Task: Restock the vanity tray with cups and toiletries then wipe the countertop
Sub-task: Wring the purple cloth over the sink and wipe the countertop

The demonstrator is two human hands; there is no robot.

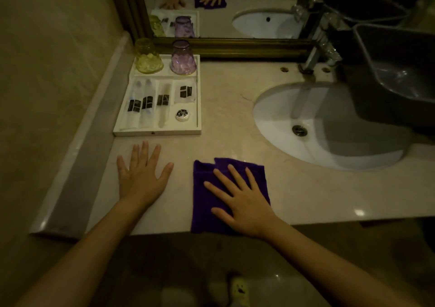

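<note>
A white vanity tray sits at the counter's back left. A yellow cup and a purple cup stand upside down in its rear section. Several wrapped toiletries and a small round soap lie in its front compartments. My left hand rests flat on the bare countertop, fingers spread, just in front of the tray. My right hand lies flat, fingers apart, on a folded purple cloth near the counter's front edge.
An oval white sink is set into the counter on the right, with a chrome faucet behind it. A dark grey plastic tub overhangs the sink's right side. A framed mirror runs along the back wall.
</note>
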